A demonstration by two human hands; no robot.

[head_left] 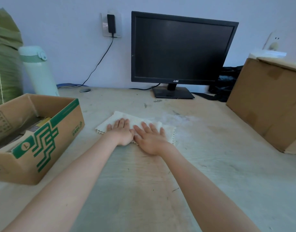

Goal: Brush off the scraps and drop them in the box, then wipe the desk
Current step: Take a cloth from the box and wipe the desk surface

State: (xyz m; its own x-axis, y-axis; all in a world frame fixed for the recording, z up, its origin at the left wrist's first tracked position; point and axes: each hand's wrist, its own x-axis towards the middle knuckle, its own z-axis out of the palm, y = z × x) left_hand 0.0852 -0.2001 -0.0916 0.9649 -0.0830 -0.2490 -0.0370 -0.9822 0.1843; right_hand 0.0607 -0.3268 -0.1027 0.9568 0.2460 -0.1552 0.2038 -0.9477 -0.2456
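A white cloth (135, 120) lies flat in the middle of the pale wooden desk (160, 190). My left hand (122, 133) and my right hand (149, 139) press down on the cloth side by side, palms flat, fingers spread and pointing away from me. An open cardboard box with green print (48, 141) stands at the left, with yellowish items partly visible inside. A few small dark scraps (145, 105) lie on the desk beyond the cloth, near the monitor base.
A black monitor (182, 49) stands at the back on its base. A large closed cardboard box (268, 104) sits at the right. A pale green flask (38, 71) and a green sack (5, 56) stand at the back left. A charger cable hangs from the wall.
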